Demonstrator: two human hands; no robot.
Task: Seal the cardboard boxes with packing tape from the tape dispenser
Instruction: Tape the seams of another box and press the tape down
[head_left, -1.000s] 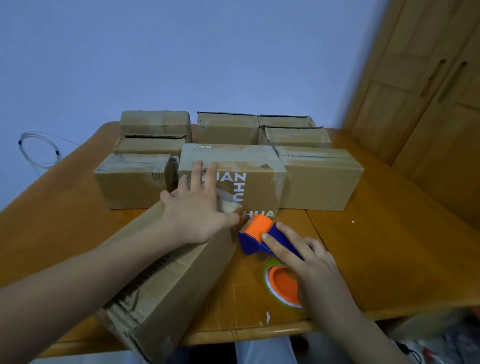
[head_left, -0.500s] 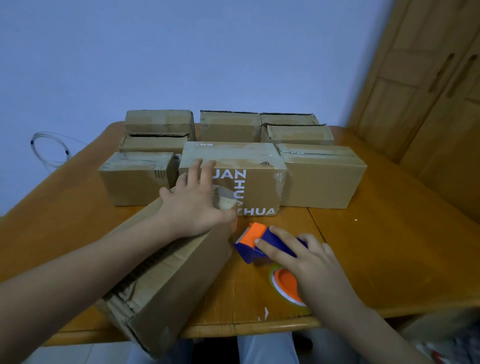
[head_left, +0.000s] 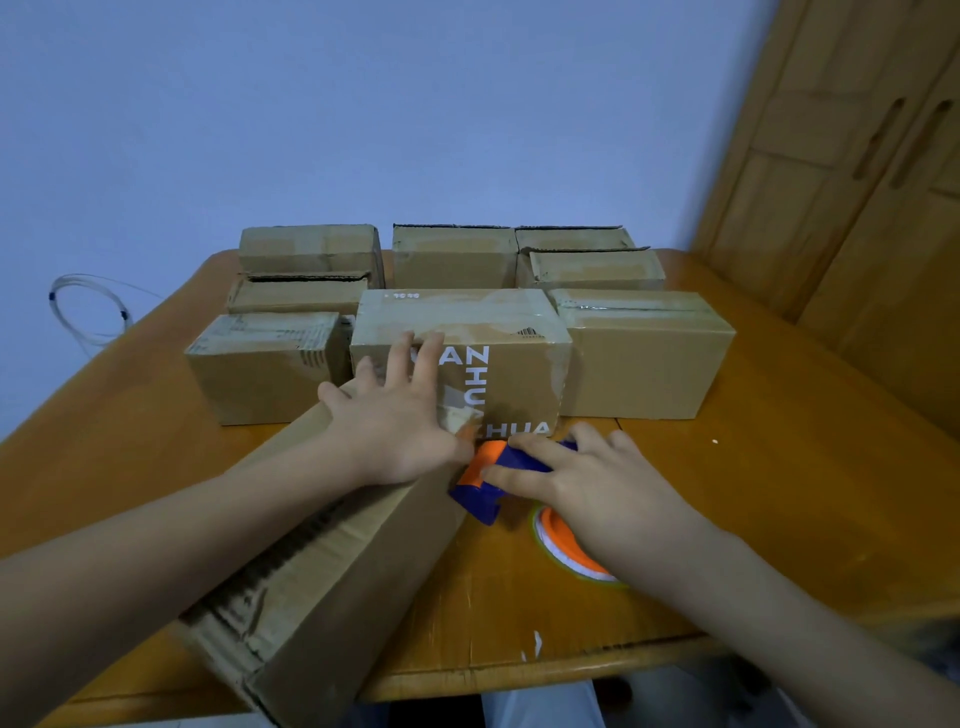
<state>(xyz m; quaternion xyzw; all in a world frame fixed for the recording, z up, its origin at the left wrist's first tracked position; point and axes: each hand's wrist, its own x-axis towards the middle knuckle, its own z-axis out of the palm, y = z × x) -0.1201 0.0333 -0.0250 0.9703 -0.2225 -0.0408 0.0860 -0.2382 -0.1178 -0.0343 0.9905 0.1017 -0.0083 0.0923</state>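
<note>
Blue-grey wall across upper frame; wooden wardrobe (head_left: 852, 171) at right edge; orange-brown wooden table (head_left: 779, 493) filling lower half. Long cardboard box (head_left: 332, 577) lying diagonally from lower left toward centre, near end overhanging table's front edge, far end touching printed box (head_left: 498, 364) at frame centre (white lettering "HUA" legible on front face). Left hand (head_left: 395, 421) flat on top of long box at its far end, fingers straight and spread, fingertips reaching onto printed box front, palm pressing down. Right hand (head_left: 587, 483) just right of centre, fingers curled over blue-and-orange tape dispenser (head_left: 483, 483), gripping it; dispenser head set against right side of long box near its far end, just beside left thumb. Tape roll with orange core (head_left: 566, 540) partly hidden under right palm, low over table. Plain box (head_left: 265, 369) left of printed box, taped box (head_left: 649, 353) to its right, touching it. Four more boxes (head_left: 452, 254) in back row, upper centre, some with flaps unsealed. Coil of clear tubing (head_left: 88, 312) at left, beyond table edge.
</note>
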